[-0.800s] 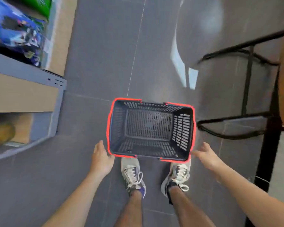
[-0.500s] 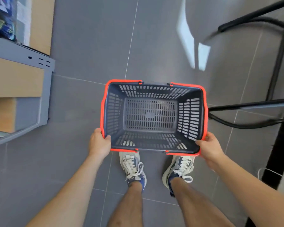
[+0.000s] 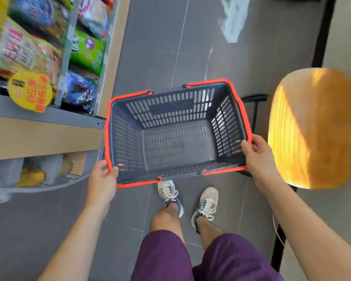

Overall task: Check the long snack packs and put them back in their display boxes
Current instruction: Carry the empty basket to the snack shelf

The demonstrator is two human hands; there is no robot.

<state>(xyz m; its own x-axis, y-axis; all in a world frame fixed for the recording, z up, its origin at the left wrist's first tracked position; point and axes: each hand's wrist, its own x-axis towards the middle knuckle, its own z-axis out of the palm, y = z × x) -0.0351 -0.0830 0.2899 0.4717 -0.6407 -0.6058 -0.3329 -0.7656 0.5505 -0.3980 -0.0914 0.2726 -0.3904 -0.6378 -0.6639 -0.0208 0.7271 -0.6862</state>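
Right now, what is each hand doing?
Left hand: grips the basket rim.
Right hand: grips the basket rim too.

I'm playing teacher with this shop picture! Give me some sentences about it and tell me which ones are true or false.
1. The basket has nothing in it. True.
2. Only one hand holds the basket. False: the left hand and the right hand both grip its rim.
3. The shelf of snack bags is on the person's left. True.
4. The basket's rim is green. False: it is red.
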